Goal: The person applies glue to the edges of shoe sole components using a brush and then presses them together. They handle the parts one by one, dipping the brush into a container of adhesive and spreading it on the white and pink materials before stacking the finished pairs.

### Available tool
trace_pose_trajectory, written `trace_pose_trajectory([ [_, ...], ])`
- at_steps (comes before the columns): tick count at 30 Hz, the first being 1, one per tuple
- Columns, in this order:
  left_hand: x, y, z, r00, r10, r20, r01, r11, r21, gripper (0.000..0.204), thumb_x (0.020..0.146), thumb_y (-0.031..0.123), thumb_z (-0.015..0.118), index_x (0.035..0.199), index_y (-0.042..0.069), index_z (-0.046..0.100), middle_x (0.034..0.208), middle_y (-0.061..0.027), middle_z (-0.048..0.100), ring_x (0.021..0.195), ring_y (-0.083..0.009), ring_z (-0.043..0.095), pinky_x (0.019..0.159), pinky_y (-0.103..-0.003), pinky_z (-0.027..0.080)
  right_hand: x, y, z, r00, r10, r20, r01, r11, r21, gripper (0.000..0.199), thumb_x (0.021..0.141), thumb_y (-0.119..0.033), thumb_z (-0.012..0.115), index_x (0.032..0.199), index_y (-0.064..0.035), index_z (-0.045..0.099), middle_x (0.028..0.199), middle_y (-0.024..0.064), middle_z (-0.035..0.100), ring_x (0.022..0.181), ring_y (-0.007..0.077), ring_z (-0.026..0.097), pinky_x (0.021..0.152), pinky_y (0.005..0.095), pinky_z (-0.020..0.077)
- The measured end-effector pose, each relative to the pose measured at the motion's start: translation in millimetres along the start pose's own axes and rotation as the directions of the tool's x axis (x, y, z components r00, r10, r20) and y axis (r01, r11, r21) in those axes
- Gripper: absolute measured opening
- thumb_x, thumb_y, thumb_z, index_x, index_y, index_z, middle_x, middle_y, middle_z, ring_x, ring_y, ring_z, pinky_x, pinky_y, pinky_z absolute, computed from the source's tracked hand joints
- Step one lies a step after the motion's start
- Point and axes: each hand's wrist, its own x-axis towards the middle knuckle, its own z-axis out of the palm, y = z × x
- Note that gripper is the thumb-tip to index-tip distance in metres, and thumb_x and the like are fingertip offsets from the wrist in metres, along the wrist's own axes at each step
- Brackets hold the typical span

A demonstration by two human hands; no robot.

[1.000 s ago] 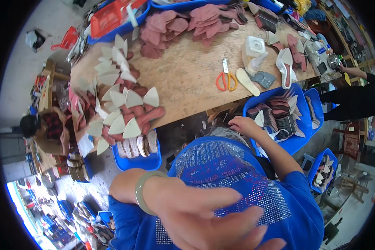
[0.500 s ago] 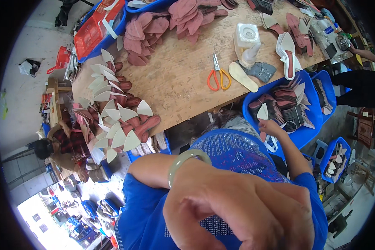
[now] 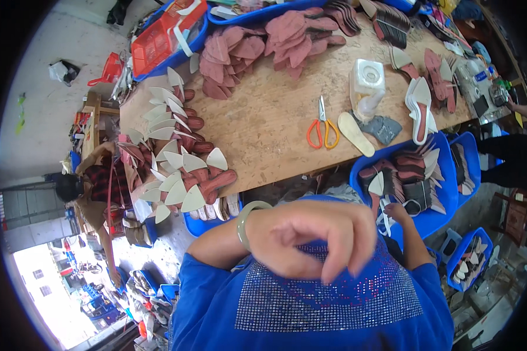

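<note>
My left hand point(image 3: 310, 240), a pale green bangle at its wrist, is raised before my chest. Its fingers bend loosely and somewhat blurred, with nothing seen in them. Lower right, my right hand point(image 3: 397, 213) is at the near side of a blue basket point(image 3: 445, 217). Its closed fingers are on a white strap point(image 3: 385, 217); their tips are partly hidden. Just left of them stands a single insole point(image 3: 376, 186) with a pale pointed end and reddish-brown heel. Several stacked reddish and black insoles point(image 3: 407, 169) fill the basket.
The wooden table point(image 3: 263, 134) carries orange-handled scissors point(image 3: 322, 126), a pale insole point(image 3: 355, 134), a translucent container point(image 3: 367, 82) and a grey cloth point(image 3: 383, 128). Insole piles point(image 3: 175, 169) line its left end. A co-worker point(image 3: 99, 181) is at left; another person's hand point(image 3: 512, 105) is far right.
My left hand has drawn back toward my chest. My right hand has moved down and right from the single insole to the white strap. The whole view has shifted.
</note>
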Motion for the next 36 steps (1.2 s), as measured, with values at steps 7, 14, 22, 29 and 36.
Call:
trace_pose_trajectory([
  [7, -88.8, -19.4, -15.9, 0.611, -0.38, -0.694, 0.581, 0.811, 0.068, 0.007, 0.087, 0.004, 0.059, 0.093, 0.006, 0.056, 0.09, -0.0008, 0.054, 0.082, -0.0078, 0.05, 0.075, -0.022, 0.042, 21.8, -85.3, -13.2, 0.966, -0.236, 0.107, 0.251, 0.955, -0.157, 0.035, 0.076, -0.026, 0.071, 0.099, 0.0001, 0.067, 0.09, 0.0128, 0.069, 0.08, 0.022, 0.066, 0.073, 0.0337, 0.0502],
  [14, -136.1, -52.0, -19.8, 0.239, -0.299, -0.924, 0.597, 0.795, -0.103, 0.015, 0.089, 0.009, 0.06, 0.103, 0.004, 0.058, 0.087, -0.0004, 0.058, 0.079, -0.0063, 0.054, 0.071, -0.02, 0.045, 16.8, -187.0, -35.8, 0.915, -0.334, 0.228, 0.402, 0.807, -0.433, 0.03, 0.078, -0.029, 0.067, 0.101, -0.0089, 0.067, 0.097, 0.013, 0.068, 0.09, 0.0291, 0.064, 0.08, 0.0385, 0.0492],
  [22, -108.0, -60.7, -26.9, 0.237, -0.23, -0.944, 0.661, 0.75, -0.017, 0.02, 0.092, 0.01, 0.056, 0.108, -0.001, 0.057, 0.089, -0.0033, 0.059, 0.08, -0.0087, 0.055, 0.075, -0.022, 0.045, 45.4, -159.8, -36.3, 0.9, -0.417, 0.124, 0.435, 0.848, -0.302, 0.028, 0.074, -0.026, 0.069, 0.095, -0.0065, 0.069, 0.09, 0.0134, 0.067, 0.085, 0.0279, 0.064, 0.077, 0.0389, 0.0487],
  [29, -106.4, -79.5, -44.4, 0.262, -0.312, -0.913, 0.727, 0.687, -0.026, 0.016, 0.092, 0.008, 0.055, 0.105, 0.0, 0.058, 0.088, -0.0043, 0.06, 0.077, -0.0095, 0.055, 0.073, -0.023, 0.045, 26.9, -35.1, -7.2, 0.98, -0.195, -0.041, 0.181, 0.958, -0.223, 0.033, 0.073, -0.034, 0.069, 0.094, -0.0085, 0.07, 0.091, 0.0131, 0.068, 0.086, 0.0286, 0.064, 0.078, 0.0388, 0.0488],
  [36, -90.6, -101.8, -41.3, 0.356, -0.489, -0.797, 0.8, 0.6, -0.01, 0.016, 0.093, 0.008, 0.054, 0.105, 0.0, 0.058, 0.089, -0.004, 0.06, 0.079, -0.0088, 0.055, 0.074, -0.022, 0.045, -60.2, 48.8, 43.6, 0.948, 0.185, -0.26, -0.176, 0.983, 0.059, 0.03, 0.075, -0.034, 0.069, 0.093, -0.0107, 0.071, 0.091, 0.0121, 0.069, 0.085, 0.0277, 0.065, 0.077, 0.0387, 0.0492],
])
